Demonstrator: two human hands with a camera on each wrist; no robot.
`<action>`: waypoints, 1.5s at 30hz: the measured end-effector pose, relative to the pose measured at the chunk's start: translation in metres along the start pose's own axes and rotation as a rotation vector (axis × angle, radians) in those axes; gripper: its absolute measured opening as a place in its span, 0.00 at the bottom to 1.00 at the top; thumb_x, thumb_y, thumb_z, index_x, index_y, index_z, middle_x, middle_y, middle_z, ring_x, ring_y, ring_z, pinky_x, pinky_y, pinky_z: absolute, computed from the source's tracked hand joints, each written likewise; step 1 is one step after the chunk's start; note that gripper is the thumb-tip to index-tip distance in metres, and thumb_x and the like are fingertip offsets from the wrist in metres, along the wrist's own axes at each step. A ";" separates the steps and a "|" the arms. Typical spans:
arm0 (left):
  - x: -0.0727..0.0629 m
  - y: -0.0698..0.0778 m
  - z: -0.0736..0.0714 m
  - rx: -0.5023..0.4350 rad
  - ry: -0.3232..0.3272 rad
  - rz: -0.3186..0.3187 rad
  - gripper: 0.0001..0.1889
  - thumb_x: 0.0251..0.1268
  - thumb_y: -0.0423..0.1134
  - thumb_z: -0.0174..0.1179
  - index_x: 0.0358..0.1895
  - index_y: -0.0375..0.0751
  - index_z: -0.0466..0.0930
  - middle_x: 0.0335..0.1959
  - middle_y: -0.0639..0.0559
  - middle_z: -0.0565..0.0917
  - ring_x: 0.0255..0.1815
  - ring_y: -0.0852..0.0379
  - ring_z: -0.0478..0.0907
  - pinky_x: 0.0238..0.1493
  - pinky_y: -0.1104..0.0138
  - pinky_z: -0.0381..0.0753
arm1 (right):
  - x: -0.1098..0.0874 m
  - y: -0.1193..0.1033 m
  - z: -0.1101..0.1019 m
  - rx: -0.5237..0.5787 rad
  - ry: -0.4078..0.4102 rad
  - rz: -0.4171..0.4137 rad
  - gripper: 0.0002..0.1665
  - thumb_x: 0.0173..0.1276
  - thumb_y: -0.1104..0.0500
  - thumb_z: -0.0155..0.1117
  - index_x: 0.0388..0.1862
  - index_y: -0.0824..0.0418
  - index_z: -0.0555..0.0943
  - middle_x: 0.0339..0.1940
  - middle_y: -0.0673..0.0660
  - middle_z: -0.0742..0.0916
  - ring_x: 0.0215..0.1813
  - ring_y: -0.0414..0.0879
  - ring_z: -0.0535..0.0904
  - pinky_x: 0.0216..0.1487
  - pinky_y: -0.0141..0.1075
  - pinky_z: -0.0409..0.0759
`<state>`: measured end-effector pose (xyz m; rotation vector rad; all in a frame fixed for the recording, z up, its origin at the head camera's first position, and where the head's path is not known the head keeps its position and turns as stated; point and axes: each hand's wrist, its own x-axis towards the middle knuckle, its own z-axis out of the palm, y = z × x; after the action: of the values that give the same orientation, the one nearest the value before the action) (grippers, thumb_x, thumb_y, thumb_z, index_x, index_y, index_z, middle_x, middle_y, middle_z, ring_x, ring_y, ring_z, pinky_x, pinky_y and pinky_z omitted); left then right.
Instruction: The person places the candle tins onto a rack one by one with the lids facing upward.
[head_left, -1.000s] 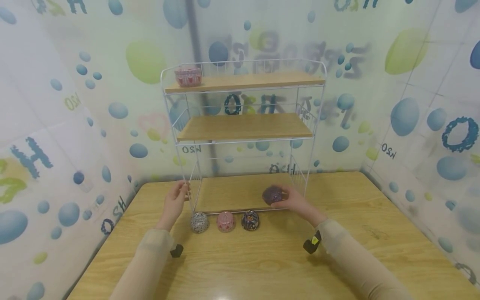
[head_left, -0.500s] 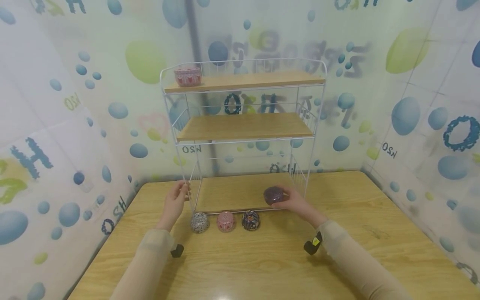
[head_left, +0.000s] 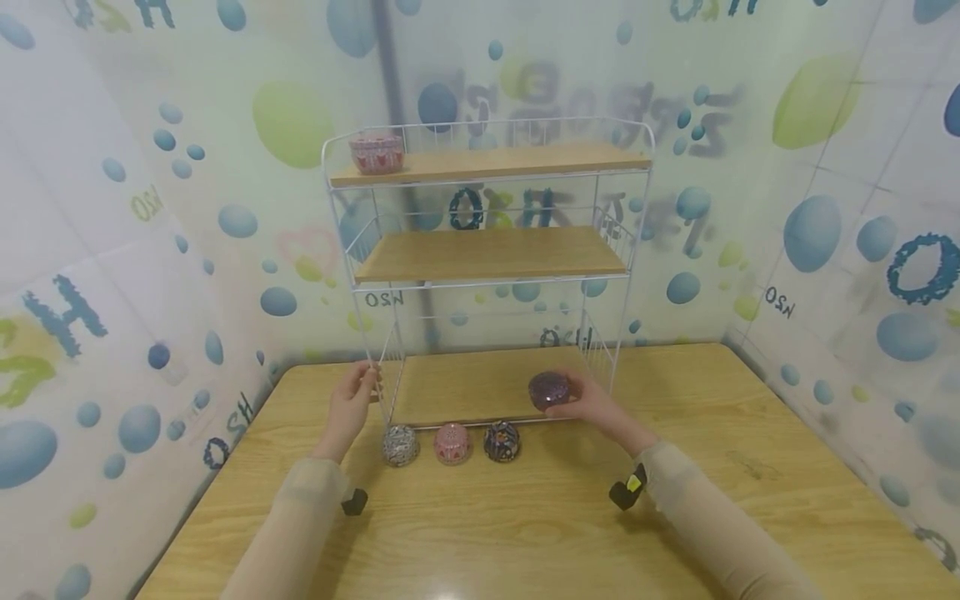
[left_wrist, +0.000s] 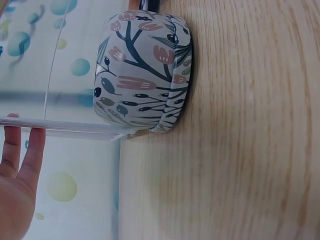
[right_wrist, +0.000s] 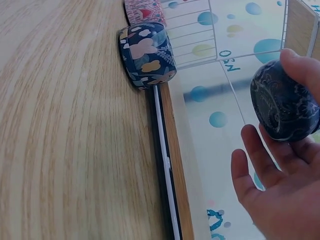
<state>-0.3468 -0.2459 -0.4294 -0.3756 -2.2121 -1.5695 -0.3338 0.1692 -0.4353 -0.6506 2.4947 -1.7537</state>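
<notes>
My right hand (head_left: 588, 400) grips a small dark purple-blue floral bowl (head_left: 548, 390) over the right part of the bottom shelf. In the right wrist view the bowl's base (right_wrist: 270, 107) faces the table side, with the thumb on its wall. My left hand (head_left: 352, 396) holds the front left post of a white wire rack (head_left: 365, 333); in the left wrist view its fingers (left_wrist: 34, 155) meet the post. Before the rack, three bowls sit upside down: a white leaf-patterned bowl (head_left: 401, 445), a pink bowl (head_left: 453, 443) and a navy floral bowl (head_left: 502, 441).
The rack has wooden boards at three levels. A pink heart-patterned bowl (head_left: 377, 155) stands at the left of the top shelf (head_left: 510, 161). Below it are the middle shelf (head_left: 491, 253) and the bottom shelf (head_left: 457, 383), with wire sides. All stands on a wooden table (head_left: 487, 525) against patterned walls.
The bowl in my right hand has turned so its opening faces more upward, and shifted slightly right. My left hand stays at the post; the other bowls have not moved.
</notes>
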 end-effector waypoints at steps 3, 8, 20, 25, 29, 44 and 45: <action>0.000 0.001 0.000 -0.004 -0.001 -0.001 0.15 0.78 0.44 0.46 0.51 0.35 0.73 0.44 0.38 0.76 0.42 0.57 0.76 0.41 0.70 0.83 | 0.001 0.001 -0.001 0.013 -0.008 -0.025 0.43 0.54 0.64 0.75 0.68 0.70 0.66 0.62 0.68 0.76 0.63 0.63 0.71 0.66 0.56 0.67; 0.000 0.003 0.000 -0.011 -0.009 -0.006 0.14 0.78 0.42 0.45 0.51 0.34 0.73 0.45 0.33 0.76 0.43 0.54 0.77 0.42 0.67 0.83 | 0.002 0.000 -0.001 0.033 -0.015 -0.048 0.45 0.53 0.63 0.76 0.67 0.70 0.66 0.62 0.67 0.76 0.65 0.64 0.69 0.67 0.56 0.65; -0.009 0.038 -0.001 -0.007 -0.019 0.019 0.10 0.78 0.32 0.43 0.48 0.28 0.71 0.40 0.40 0.76 0.42 0.49 0.78 0.44 0.57 0.85 | 0.005 -0.005 -0.007 0.032 -0.009 -0.048 0.44 0.53 0.65 0.75 0.68 0.68 0.66 0.62 0.67 0.77 0.65 0.63 0.70 0.67 0.55 0.65; -0.003 0.015 -0.002 -0.020 -0.015 0.005 0.11 0.79 0.35 0.44 0.50 0.30 0.72 0.44 0.33 0.75 0.42 0.55 0.77 0.44 0.59 0.85 | 0.006 -0.010 -0.010 0.016 -0.018 -0.065 0.43 0.54 0.67 0.74 0.67 0.70 0.66 0.61 0.68 0.77 0.64 0.64 0.70 0.66 0.54 0.67; -0.001 0.003 -0.002 -0.014 -0.019 -0.016 0.14 0.79 0.40 0.44 0.52 0.33 0.72 0.43 0.45 0.76 0.44 0.49 0.77 0.44 0.61 0.84 | 0.005 -0.016 -0.014 0.011 -0.004 -0.072 0.42 0.53 0.66 0.74 0.66 0.71 0.67 0.60 0.68 0.78 0.63 0.64 0.72 0.64 0.53 0.71; -0.002 0.003 -0.002 -0.019 -0.029 -0.049 0.16 0.79 0.43 0.44 0.55 0.34 0.71 0.44 0.50 0.76 0.48 0.46 0.76 0.47 0.62 0.83 | 0.009 -0.029 -0.022 0.051 -0.041 -0.076 0.42 0.53 0.66 0.74 0.67 0.69 0.67 0.59 0.68 0.78 0.61 0.63 0.74 0.59 0.49 0.76; -0.003 0.003 -0.002 -0.016 -0.029 -0.052 0.16 0.79 0.44 0.44 0.55 0.34 0.71 0.44 0.50 0.76 0.48 0.46 0.76 0.47 0.62 0.82 | 0.009 -0.031 -0.022 0.053 -0.045 -0.076 0.43 0.54 0.66 0.74 0.67 0.70 0.67 0.59 0.68 0.78 0.60 0.63 0.74 0.59 0.49 0.77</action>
<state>-0.3428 -0.2463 -0.4272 -0.3498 -2.2493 -1.6194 -0.3380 0.1772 -0.3973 -0.7811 2.4161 -1.8021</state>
